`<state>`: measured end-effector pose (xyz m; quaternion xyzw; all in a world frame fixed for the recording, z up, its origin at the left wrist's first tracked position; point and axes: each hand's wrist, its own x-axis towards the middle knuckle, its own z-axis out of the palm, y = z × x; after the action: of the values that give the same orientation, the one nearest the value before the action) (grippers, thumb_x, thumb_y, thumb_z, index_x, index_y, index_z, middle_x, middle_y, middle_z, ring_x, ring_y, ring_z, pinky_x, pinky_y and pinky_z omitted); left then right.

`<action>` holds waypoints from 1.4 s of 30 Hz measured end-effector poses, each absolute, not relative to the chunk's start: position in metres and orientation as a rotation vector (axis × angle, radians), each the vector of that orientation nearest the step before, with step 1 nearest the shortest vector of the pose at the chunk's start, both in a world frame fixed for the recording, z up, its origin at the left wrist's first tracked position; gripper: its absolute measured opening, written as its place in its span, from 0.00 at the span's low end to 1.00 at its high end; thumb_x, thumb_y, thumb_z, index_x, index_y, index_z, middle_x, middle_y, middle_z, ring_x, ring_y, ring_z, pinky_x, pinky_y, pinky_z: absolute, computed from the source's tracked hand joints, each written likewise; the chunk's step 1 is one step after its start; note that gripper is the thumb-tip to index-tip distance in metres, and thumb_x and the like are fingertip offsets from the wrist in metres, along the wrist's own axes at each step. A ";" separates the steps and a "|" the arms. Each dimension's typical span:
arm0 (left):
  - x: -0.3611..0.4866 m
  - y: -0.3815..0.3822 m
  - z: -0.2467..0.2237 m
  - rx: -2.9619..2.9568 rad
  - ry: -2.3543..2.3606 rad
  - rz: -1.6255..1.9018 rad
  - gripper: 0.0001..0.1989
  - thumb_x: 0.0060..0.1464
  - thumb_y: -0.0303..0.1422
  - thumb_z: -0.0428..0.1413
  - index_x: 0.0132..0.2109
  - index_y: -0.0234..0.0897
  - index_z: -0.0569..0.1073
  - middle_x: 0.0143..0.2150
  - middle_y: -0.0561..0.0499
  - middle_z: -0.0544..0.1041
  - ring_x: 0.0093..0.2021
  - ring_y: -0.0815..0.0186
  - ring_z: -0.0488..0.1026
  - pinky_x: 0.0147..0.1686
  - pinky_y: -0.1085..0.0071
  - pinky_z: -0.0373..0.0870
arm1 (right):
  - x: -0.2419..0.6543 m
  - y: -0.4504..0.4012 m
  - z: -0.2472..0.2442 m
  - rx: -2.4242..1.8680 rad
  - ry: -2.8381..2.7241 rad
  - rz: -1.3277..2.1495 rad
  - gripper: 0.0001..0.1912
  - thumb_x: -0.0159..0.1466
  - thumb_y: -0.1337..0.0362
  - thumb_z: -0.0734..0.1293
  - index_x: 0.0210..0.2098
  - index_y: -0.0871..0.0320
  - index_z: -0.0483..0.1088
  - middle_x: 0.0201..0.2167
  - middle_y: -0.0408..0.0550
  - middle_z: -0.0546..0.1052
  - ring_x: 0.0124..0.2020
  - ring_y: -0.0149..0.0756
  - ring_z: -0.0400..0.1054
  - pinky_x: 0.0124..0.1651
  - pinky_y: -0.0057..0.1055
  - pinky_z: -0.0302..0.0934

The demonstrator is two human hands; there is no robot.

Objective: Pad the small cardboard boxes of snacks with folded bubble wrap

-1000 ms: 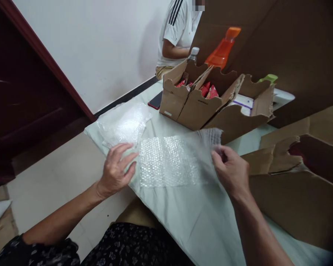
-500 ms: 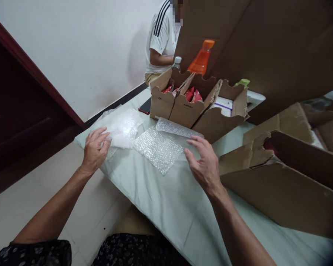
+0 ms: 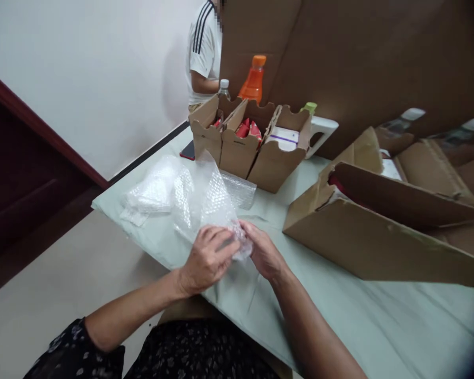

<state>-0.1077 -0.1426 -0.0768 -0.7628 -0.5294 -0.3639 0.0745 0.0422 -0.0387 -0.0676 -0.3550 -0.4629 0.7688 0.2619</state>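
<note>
A clear bubble wrap bag (image 3: 217, 197) stands tilted over the near part of the table, its lower end bunched between my two hands. My left hand (image 3: 211, 255) is closed, fingers curled on the bag's near edge. On the other side, my right hand (image 3: 263, 250) grips the same end with thumb and fingers. Behind the bag lies another flat piece of bubble wrap (image 3: 239, 189), close to the cardboard boxes. More crumpled bubble wrap (image 3: 154, 184) is piled to the left of my hands.
Three open cardboard boxes (image 3: 237, 155) with red packets and a white box stand at the back. An orange bottle (image 3: 253, 79) rises behind them. Larger cardboard boxes (image 3: 379, 237) occupy the right. A phone (image 3: 188, 150) lies at the far edge; a person (image 3: 204, 58) sits beyond.
Both hands, open and apart before, have come together on a bubble wrap bag, now lifted and bunched at its near end. The view has shifted to the right.
</note>
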 end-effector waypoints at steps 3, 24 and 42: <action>-0.084 -0.160 -0.096 -2.486 -1.494 -1.120 0.16 0.64 0.32 0.55 0.57 0.39 0.76 0.55 0.40 0.80 0.59 0.51 0.73 0.60 0.48 0.69 | 0.043 -0.038 -0.076 -1.027 -1.159 2.091 0.29 0.46 0.46 0.81 0.40 0.54 0.75 0.34 0.46 0.82 0.34 0.39 0.74 0.38 0.33 0.67; -0.104 -0.175 -0.093 -2.811 -1.675 -0.915 0.15 0.61 0.38 0.61 0.52 0.38 0.79 0.49 0.42 0.81 0.50 0.51 0.76 0.51 0.52 0.72 | 0.273 -0.106 -0.076 -1.478 -1.849 0.984 0.23 0.64 0.50 0.72 0.55 0.52 0.75 0.59 0.56 0.77 0.60 0.52 0.72 0.56 0.49 0.70; -0.065 -0.179 -0.072 -2.931 -1.377 -1.064 0.07 0.62 0.24 0.56 0.45 0.39 0.72 0.46 0.45 0.83 0.47 0.60 0.80 0.57 0.51 0.72 | 0.221 -0.168 -0.084 -1.036 -2.180 0.489 0.05 0.69 0.64 0.67 0.41 0.50 0.77 0.46 0.48 0.85 0.53 0.50 0.78 0.55 0.50 0.71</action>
<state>-0.0655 -0.1785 -0.0716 -0.8522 -0.4004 -0.3093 -0.1331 0.2213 -0.1683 -0.0844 -0.3966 -0.8347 0.1874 0.3331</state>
